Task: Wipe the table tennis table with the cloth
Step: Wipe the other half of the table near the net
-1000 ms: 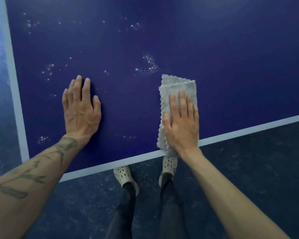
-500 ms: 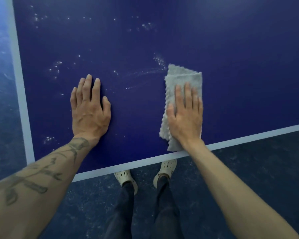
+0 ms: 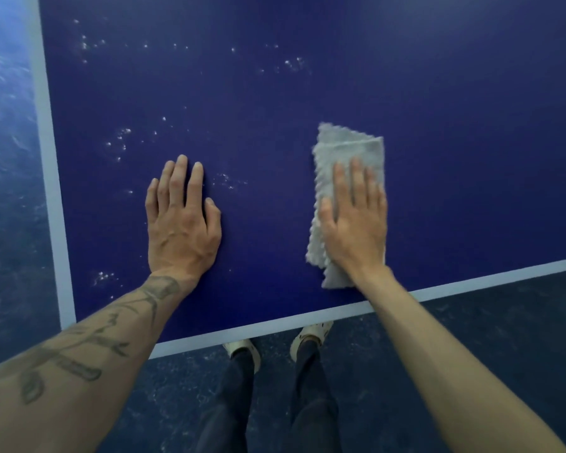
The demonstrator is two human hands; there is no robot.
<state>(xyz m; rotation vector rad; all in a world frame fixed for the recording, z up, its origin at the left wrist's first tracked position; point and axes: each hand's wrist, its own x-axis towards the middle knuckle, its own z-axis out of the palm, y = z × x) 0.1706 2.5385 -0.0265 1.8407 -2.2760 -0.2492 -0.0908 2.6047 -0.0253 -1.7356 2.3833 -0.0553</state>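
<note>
Right grip (image 3: 353, 223) lies flat, fingers straight, on the cloth (image 3: 348, 147); best sweep firmly toward the droplets (image 3: 227, 182) at nine o'clock.

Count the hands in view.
2. The left hand lies flat on the bare table, toward its left edge. The right hand presses the folded cloth near the front edge. None seems hidden.

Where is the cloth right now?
Head view, right of centre: the cloth lies on the table under the right hand, just inside the near white line.
</note>
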